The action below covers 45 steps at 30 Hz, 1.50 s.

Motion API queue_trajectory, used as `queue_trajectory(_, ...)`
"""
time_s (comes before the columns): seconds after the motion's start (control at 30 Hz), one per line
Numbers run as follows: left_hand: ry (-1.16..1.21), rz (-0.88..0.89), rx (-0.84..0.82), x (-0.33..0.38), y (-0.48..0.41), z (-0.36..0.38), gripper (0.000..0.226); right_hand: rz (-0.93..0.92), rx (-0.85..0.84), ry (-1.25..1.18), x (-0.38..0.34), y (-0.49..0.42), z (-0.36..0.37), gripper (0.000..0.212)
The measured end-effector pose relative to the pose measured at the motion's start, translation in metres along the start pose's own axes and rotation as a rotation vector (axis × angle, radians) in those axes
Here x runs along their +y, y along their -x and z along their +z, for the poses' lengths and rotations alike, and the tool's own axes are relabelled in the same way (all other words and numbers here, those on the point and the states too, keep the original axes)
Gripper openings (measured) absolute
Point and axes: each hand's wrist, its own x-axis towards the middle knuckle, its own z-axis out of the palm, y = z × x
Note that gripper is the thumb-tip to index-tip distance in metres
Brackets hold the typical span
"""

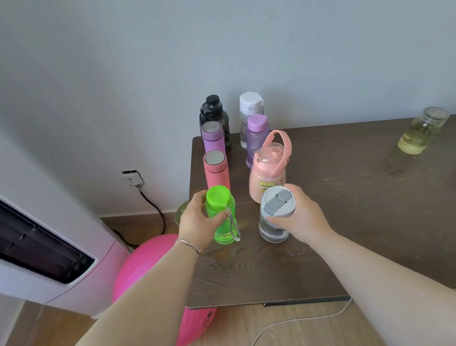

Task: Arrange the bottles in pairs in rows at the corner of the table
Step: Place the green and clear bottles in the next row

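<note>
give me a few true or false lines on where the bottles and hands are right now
1. The left hand grips the green bottle. True.
2. The right hand holds the pink jug with the strap handle. False: it grips the clear bottle with the grey lid; the jug stands free behind it.
3. The black bottle stands in the row nearest the wall. True.
4. The glass jar of yellowish liquid stands among the paired bottles. False: it stands apart, far to the right on the table.
5. The coral flask lies on its side. False: it stands upright.

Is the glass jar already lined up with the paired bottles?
No, the glass jar stands alone far right on the table, apart from the rows.
</note>
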Motion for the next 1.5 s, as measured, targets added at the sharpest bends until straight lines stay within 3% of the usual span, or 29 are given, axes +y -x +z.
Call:
queue_trajectory(0.47,0.015,0.045,-0.069,-0.006,-0.008,0.003,0.065,0.001,-0.052,0.053,0.006,-0.009,0.003,0.084)
queue_trajectory(0.7,0.011,0.029,-0.126,-0.005,-0.005,0.002,0.074,-0.06,-0.111,0.276,0.001,-0.008,-0.004,0.105)
queue_trajectory(0.83,-0.022,0.05,-0.177,0.004,0.001,-0.003,0.085,-0.126,-0.125,0.423,-0.009,-0.002,-0.017,0.104)
queue_trajectory(1.0,-0.226,0.145,-0.078,0.019,0.002,-0.011,0.09,-0.27,-0.043,0.541,-0.026,0.004,-0.037,0.092)
queue_trajectory(1.13,-0.533,0.284,0.026,0.046,-0.001,-0.013,0.087,-0.344,0.041,0.711,-0.034,0.004,-0.058,0.088)
queue_trajectory(1.3,-0.794,0.406,0.012,0.086,-0.002,0.002,0.084,-0.345,0.117,0.802,-0.026,-0.001,-0.087,0.089)
queue_trajectory(1.5,-0.917,0.391,0.007,0.131,0.005,0.047,0.08,-0.262,0.196,0.815,0.004,-0.003,-0.13,0.084)
